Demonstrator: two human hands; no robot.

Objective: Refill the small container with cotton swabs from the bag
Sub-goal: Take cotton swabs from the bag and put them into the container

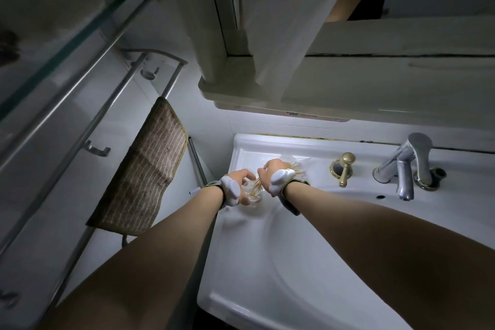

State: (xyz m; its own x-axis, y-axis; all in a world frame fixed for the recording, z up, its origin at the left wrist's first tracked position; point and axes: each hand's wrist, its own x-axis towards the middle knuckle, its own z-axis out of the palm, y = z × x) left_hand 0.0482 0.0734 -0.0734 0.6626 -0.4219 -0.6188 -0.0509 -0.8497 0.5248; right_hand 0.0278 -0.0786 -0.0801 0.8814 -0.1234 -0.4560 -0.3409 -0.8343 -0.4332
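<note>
Container (pixel 251 195): one only, small, of clear glass or plastic, standing on the back left corner of the white sink (pixel 267 262) ledge, a sheaf of cotton swabs (pixel 255 187) leaning up out of it, too many and too blurred to count. Gripped round the rim from the left by the left hand (pixel 237 182), fingers curled over the top, a white tracker strapped at the wrist. Directly right of it and touching the sheaf, the right hand (pixel 273 171), fingers bunched, pinching the upper ends of those swabs just above the container mouth; a like tracker on its wrist. Behind the right hand, a second fan of swabs (pixel 297 169) in a clear bag (pixel 302 162) on the ledge, mostly hidden by the wrist. Farther right: one brass knob (pixel 344 167), one chrome faucet (pixel 404 166). Left of the sink, one brown striped towel (pixel 142 179) over a rail. Above, one mirror cabinet (pixel 348 67).
</note>
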